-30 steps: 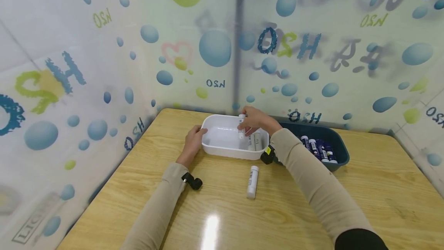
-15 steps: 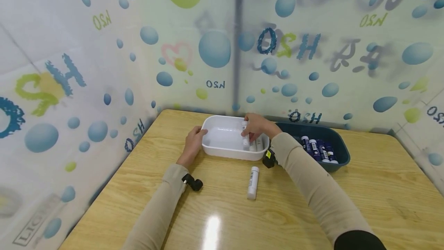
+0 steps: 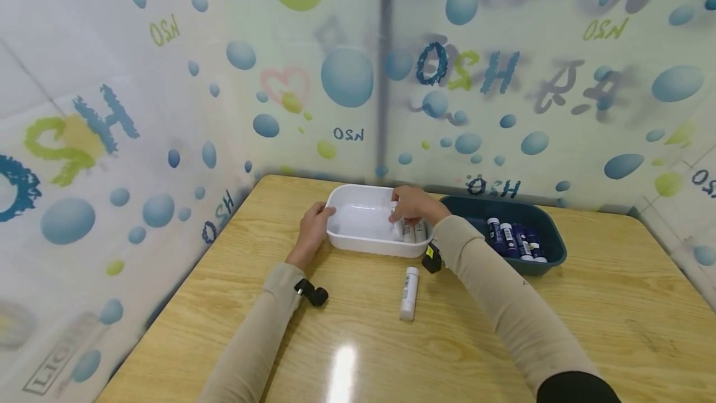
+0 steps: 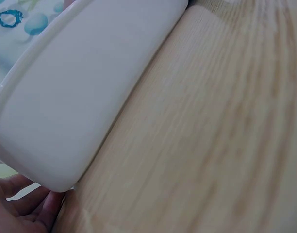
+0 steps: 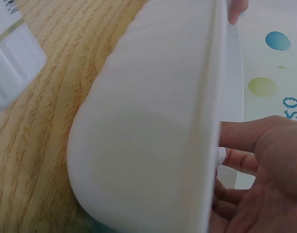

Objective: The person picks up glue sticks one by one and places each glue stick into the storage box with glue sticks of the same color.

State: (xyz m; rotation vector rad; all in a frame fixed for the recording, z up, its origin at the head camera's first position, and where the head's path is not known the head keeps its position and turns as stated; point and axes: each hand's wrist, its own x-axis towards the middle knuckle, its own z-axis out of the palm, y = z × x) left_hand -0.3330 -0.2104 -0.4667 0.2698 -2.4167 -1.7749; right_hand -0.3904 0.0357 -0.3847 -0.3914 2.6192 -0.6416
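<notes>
My left hand [image 3: 311,232] grips the left end of a white plastic tub [image 3: 369,244], thumb over the rim; in the left wrist view its fingers are curled at the tub's lower corner. Inside the tub's right part, my right hand [image 3: 419,204] holds a white capped tube [image 3: 397,229] low, beside other white tubes [image 3: 414,233] lying side by side. The tub's wall hides part of this hand in the right wrist view, where a white tip [image 5: 221,156] shows between the fingers. Another white tube [image 3: 409,294] lies on the table in front of the tub.
To the right of the tub stands a dark teal bin [image 3: 554,254] with several dark blue and white tubes [image 3: 509,240], partly behind my right forearm. The wooden table [image 3: 358,328] meets printed walls [image 3: 296,160] at the back and left.
My right hand has lowered the white tube from near the tub's back wall to beside the other tubes. My left hand stays on the tub's left end.
</notes>
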